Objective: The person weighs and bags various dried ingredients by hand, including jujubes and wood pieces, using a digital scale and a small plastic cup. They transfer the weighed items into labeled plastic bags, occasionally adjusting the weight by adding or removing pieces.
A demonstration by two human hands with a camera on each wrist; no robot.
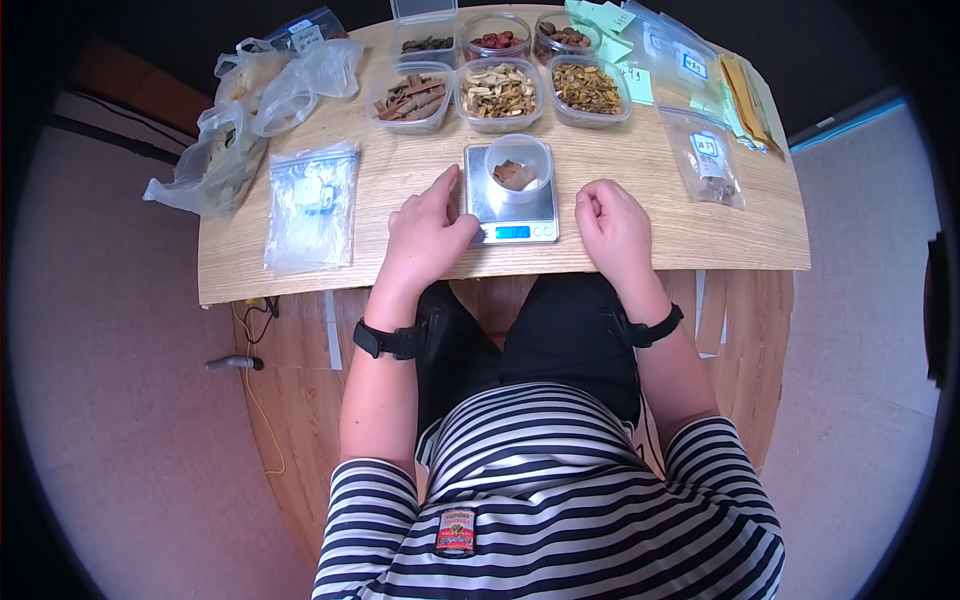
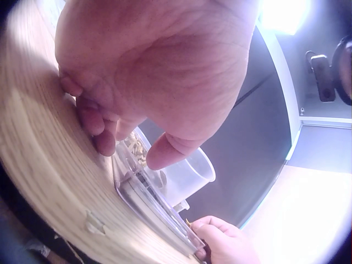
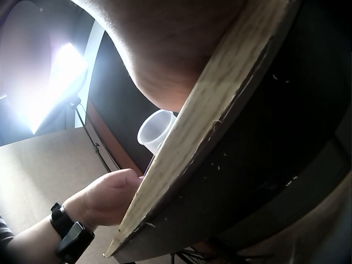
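Observation:
A small clear plastic cup (image 1: 540,153) holding a few brown, bark-like pieces (image 1: 514,175) stands on a digital kitchen scale (image 1: 540,225), whose display glows blue. My left hand (image 1: 428,228) rests on the table at the scale's left side, index finger stretched forward, thumb at the scale's front left corner beside the display. In the left wrist view its thumb (image 2: 165,153) overlaps the cup and scale. Right of the scale, my right hand (image 1: 614,226) rests near the table edge with fingers curled in and thumb against them; nothing shows in it.
Behind the scale stand tubs of bark strips (image 1: 408,122), pale slices (image 1: 499,125) and yellow-brown pieces (image 1: 590,118), with more tubs behind. Zip bags (image 1: 312,225) and plastic bags (image 1: 225,150) lie left; a labelled bag (image 1: 712,170), green notes and brown envelopes (image 1: 745,105) lie right.

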